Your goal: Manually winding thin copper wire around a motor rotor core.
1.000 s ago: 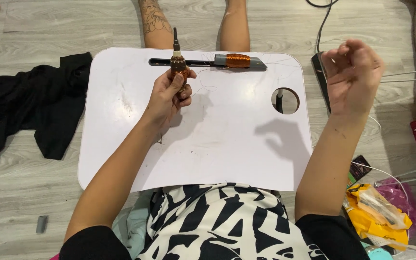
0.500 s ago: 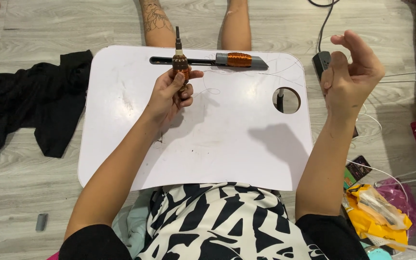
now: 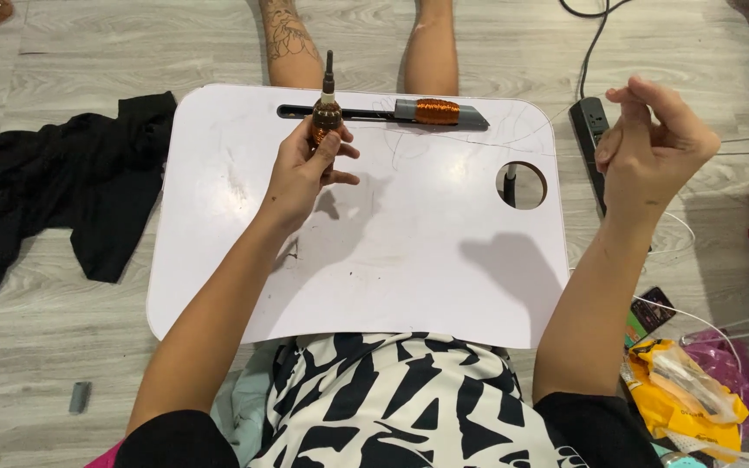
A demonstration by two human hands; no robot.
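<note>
My left hand [image 3: 305, 169] grips a small spool wound with copper-coloured wire [image 3: 326, 116] on a dark spindle, held upright over the far side of a white lap tray [image 3: 357, 260]. My right hand [image 3: 656, 139] is raised off the tray's right edge, fingers pinched on a thin wire [image 3: 478, 143] that runs back toward the spool. A second copper-wound spool [image 3: 437, 111] lies on a grey holder in the tray's slot.
Black cloth [image 3: 54, 195] lies on the wood floor at left. A black power strip [image 3: 589, 130] with a cable sits right of the tray. Yellow and pink bags [image 3: 687, 381] lie at lower right. Another person's legs [image 3: 288, 39] are beyond the tray.
My right hand has turned and opened slightly, moving a little up. The spool in my left hand has stayed in nearly the same place.
</note>
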